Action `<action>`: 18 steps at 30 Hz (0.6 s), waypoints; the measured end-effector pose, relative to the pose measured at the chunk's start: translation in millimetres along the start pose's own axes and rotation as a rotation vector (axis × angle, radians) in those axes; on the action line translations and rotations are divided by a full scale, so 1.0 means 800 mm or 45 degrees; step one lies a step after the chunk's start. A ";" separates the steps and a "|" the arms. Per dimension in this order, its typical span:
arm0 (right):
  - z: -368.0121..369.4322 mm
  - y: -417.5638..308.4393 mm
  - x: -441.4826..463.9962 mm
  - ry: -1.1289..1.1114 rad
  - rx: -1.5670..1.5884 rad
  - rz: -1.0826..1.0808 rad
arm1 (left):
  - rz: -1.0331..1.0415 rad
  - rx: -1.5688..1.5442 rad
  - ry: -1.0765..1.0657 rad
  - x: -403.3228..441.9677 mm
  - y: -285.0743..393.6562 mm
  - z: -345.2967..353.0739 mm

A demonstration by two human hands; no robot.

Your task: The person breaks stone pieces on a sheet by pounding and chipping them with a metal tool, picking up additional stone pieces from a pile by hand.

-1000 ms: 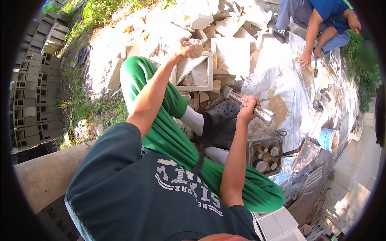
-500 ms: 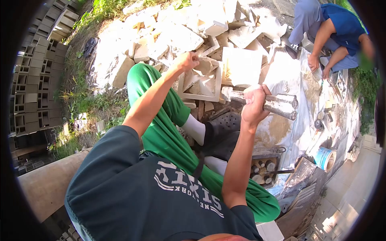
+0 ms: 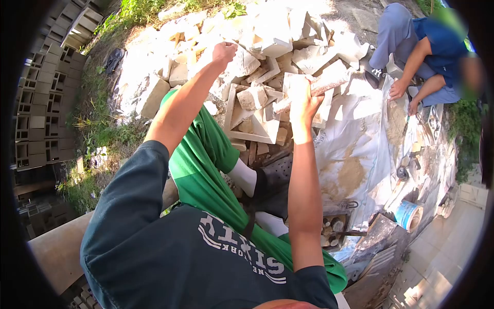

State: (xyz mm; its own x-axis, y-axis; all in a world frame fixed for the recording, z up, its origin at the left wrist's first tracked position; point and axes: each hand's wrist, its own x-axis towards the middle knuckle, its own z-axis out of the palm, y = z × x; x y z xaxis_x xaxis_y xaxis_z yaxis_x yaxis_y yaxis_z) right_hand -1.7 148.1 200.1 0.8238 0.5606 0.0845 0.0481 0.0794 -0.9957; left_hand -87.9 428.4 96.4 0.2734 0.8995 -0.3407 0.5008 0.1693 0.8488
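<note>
Left hand (image 3: 225,53): twelve o'clock, curled; cannot tell if empty.
Right hand (image 3: 305,105): one-thirty, clamped on whitish cylindrical tool (image 3: 332,81).
Rough grey chunk (image 3: 252,97): pale square frame (image 3: 252,135) likely steadies it.

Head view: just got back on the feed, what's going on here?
The person's right hand grips a crusted bar near a square pale frame, in which a rough chunk rests. The left hand is curled above the rubble; whether it holds anything is unclear. At upper right, a co-worker in blue crouches, hands low.
</note>
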 end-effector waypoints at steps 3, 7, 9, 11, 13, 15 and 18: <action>-0.024 0.037 0.021 0.179 -1.005 -1.033 | -0.032 -0.121 0.163 0.071 0.001 0.001; -0.039 0.058 0.023 0.284 -0.812 -0.921 | 0.268 0.138 0.476 0.190 -0.031 0.032; -0.042 0.066 0.019 0.277 -0.591 -0.766 | 0.041 0.293 0.271 0.167 0.007 0.021; -0.040 0.032 0.018 0.301 -0.891 -1.154 | 0.031 0.478 0.310 0.172 0.018 0.028; -0.031 0.046 0.005 0.169 -0.781 -0.834 | -0.014 0.417 0.304 0.191 0.008 0.038; -0.019 0.044 0.001 0.122 -0.636 -0.677 | -0.039 0.344 0.300 0.194 0.017 0.045; 0.000 0.028 0.006 0.088 -0.563 -0.834 | -0.072 0.204 0.151 0.178 0.029 0.035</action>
State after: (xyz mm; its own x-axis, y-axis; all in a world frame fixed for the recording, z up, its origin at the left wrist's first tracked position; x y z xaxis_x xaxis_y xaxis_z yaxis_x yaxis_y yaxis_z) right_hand 2.9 152.6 178.6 0.5825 0.4594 0.6706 0.7432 0.0330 -0.6682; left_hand -14.2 548.9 56.3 0.1476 0.9331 -0.3279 0.6394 0.1629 0.7514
